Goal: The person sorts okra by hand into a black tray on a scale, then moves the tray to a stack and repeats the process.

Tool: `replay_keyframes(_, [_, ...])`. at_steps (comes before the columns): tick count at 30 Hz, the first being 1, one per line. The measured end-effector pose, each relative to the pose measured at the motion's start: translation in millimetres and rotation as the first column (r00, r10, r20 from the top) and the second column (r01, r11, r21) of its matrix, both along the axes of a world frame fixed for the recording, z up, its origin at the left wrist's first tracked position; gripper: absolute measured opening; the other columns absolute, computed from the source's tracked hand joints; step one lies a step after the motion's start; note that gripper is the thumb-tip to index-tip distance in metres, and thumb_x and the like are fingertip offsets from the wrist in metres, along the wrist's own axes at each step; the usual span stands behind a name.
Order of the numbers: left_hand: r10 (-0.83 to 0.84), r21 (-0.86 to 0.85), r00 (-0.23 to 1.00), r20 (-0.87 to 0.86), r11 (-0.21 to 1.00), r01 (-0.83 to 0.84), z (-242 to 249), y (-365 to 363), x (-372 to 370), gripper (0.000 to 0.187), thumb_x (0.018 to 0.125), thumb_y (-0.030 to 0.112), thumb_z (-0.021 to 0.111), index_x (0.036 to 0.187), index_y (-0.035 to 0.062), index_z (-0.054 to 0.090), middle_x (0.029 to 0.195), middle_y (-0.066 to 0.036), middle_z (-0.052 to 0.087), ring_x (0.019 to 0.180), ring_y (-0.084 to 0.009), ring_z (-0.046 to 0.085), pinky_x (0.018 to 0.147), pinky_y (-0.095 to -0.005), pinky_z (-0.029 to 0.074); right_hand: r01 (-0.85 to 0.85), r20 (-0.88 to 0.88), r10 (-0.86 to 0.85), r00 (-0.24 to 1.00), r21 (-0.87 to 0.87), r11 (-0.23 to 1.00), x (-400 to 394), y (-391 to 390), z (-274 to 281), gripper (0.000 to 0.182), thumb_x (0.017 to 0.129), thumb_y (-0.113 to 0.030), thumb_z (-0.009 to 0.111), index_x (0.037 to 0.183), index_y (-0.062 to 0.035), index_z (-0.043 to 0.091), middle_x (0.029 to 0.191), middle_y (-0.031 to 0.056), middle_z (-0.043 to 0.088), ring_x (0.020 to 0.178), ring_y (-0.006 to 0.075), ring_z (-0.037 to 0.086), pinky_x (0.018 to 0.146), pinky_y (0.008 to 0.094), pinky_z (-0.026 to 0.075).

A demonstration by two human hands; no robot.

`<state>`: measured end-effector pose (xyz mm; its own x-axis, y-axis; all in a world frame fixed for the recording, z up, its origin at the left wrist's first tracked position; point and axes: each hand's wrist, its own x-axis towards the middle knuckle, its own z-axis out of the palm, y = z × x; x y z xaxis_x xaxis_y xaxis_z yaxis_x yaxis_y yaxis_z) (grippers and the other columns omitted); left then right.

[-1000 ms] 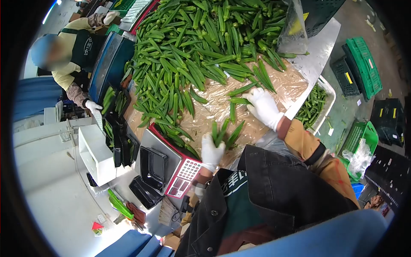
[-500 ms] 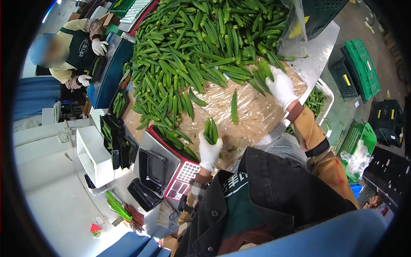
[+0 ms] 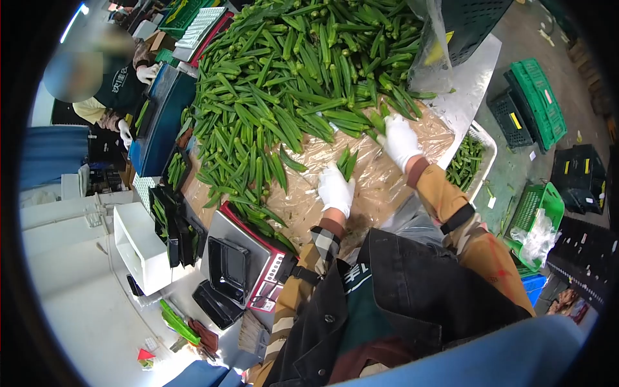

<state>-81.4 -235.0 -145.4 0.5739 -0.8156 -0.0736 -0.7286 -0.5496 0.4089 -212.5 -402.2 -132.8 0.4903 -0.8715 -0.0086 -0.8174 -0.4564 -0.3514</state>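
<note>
A large heap of green okra [image 3: 284,77] lies on a sheet of cardboard under clear plastic [image 3: 380,184]. My left hand [image 3: 336,189], in a white glove, is closed around a few okra pods [image 3: 348,163] whose ends poke out past the fingers. At the heap's near right edge, my right hand [image 3: 400,140], also gloved, has its fingers closed on okra pods [image 3: 378,121]; its fingertips are partly hidden. To the left, an empty black tray [image 3: 229,266] rests on a red-edged weighing scale [image 3: 267,274].
Another black tray [image 3: 218,303] lies beside the scale. Black trays with okra [image 3: 173,222] stand near a white bin [image 3: 138,242]. A white basket of okra [image 3: 493,151] is below the table's right edge. Green crates [image 3: 538,103] are on the floor. A co-worker [image 3: 119,90] stands far left.
My left hand has moved right and away from me, from beside the scale to the middle of the cardboard. My right hand has shifted slightly left along the heap's edge.
</note>
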Motion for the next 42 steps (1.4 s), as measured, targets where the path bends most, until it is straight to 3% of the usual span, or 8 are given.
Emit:
replay_keyframes(6, [0.064, -0.052, 0.880, -0.470, 0.994, -0.100, 16, 52, 14, 0.049, 0.075, 0.018, 0.076, 0.115, 0.0003, 0.054, 0.097, -0.018, 0.068, 0.083, -0.0318, 0.067, 0.075, -0.0419, 0.053, 0.033, 0.008, -0.034, 0.999, 0.126, 0.991, -11, 10, 0, 0.067, 0.075, -0.020, 0.078, 0.132, -0.0039, 0.047, 0.111, 0.0203, 0.059, 0.102, 0.0351, 0.062, 0.083, 0.0443, 0.054])
replay_keyframes(8, [0.086, -0.042, 0.359, -0.929, 0.941, -0.336, 10, 85, 24, 0.038, 0.081, 0.013, 0.073, 0.115, 0.0015, 0.057, 0.096, -0.011, 0.068, 0.081, -0.0238, 0.067, 0.074, -0.0372, 0.054, 0.016, -0.057, -0.009, 0.998, 0.131, 0.991, -18, 9, 5, 0.070, 0.073, -0.019, 0.078, 0.134, -0.0032, 0.047, 0.108, 0.0211, 0.060, 0.098, 0.0358, 0.064, 0.083, 0.0440, 0.054])
replay_keyframes(13, [-0.056, 0.159, -0.364, -0.930, 0.830, -0.534, 53, 121, 19, 0.030, 0.090, 0.013, 0.059, 0.117, -0.0010, 0.056, 0.104, -0.012, 0.062, 0.096, -0.0229, 0.062, 0.090, -0.0431, 0.054, -0.016, -0.105, 0.042, 0.994, 0.232, 0.972, -19, 13, 11, 0.066, 0.074, -0.017, 0.073, 0.134, -0.0047, 0.048, 0.110, 0.0210, 0.064, 0.096, 0.0358, 0.066, 0.082, 0.0432, 0.053])
replay_keyframes(24, [-0.053, 0.140, -0.273, -0.961, 0.756, -0.640, 80, 135, 8, 0.034, 0.088, 0.005, 0.063, 0.120, -0.0037, 0.055, 0.111, -0.014, 0.066, 0.094, -0.0253, 0.068, 0.081, -0.0390, 0.059, -0.241, 0.072, 0.247, 0.966, -0.090, 0.966, 75, 0, -15, 0.039, 0.073, -0.012, 0.072, 0.109, -0.0053, 0.059, 0.098, 0.0168, 0.065, 0.096, 0.0333, 0.065, 0.081, 0.0431, 0.053])
replay_keyframes(28, [-0.039, 0.126, -0.227, -0.973, 0.737, -0.664, 79, 147, 14, 0.034, 0.089, 0.005, 0.062, 0.122, -0.0017, 0.054, 0.112, -0.014, 0.065, 0.096, -0.0255, 0.067, 0.082, -0.0398, 0.059, -0.151, 0.179, 0.112, 0.977, 0.221, 0.964, 77, 6, 12, 0.036, 0.077, -0.007, 0.069, 0.112, -0.0018, 0.061, 0.096, 0.0183, 0.067, 0.089, 0.0323, 0.067, 0.078, 0.0381, 0.054])
replay_keyframes(31, [-0.081, 0.111, -0.230, -0.970, 0.693, -0.713, 82, 153, 16, 0.037, 0.091, 0.006, 0.061, 0.126, 0.0013, 0.052, 0.115, -0.013, 0.064, 0.100, -0.0259, 0.066, 0.084, -0.0425, 0.059, -0.349, 0.528, -0.315, 0.789, 0.807, 0.477, 54, 16, 53, 0.035, 0.082, -0.003, 0.068, 0.116, -0.0009, 0.061, 0.097, 0.0093, 0.069, 0.084, 0.0192, 0.067, 0.071, 0.0328, 0.055])
replay_keyframes(35, [-0.156, 0.068, -0.228, -0.961, 0.666, -0.743, 90, 145, 21, 0.037, 0.091, 0.006, 0.063, 0.126, 0.0001, 0.052, 0.121, -0.013, 0.061, 0.106, -0.0260, 0.065, 0.089, -0.0434, 0.058, -0.528, 0.413, -0.540, 0.734, 0.846, -0.072, 30, 53, 77, 0.032, 0.087, -0.004, 0.067, 0.118, -0.0014, 0.059, 0.098, 0.0068, 0.067, 0.080, 0.0152, 0.066, 0.068, 0.0274, 0.056])
replay_keyframes(42, [-0.279, -0.151, -0.061, -0.958, 0.675, -0.722, 87, 135, 25, 0.038, 0.098, 0.014, 0.059, 0.134, 0.0045, 0.049, 0.126, -0.009, 0.059, 0.109, -0.0190, 0.061, 0.093, -0.0340, 0.052, -0.646, 0.547, -0.484, 0.683, 0.762, -0.049, 54, 159, 79, 0.049, 0.093, -0.005, 0.064, 0.138, -0.0007, 0.047, 0.125, 0.0066, 0.060, 0.111, 0.0146, 0.058, 0.097, 0.0291, 0.047])
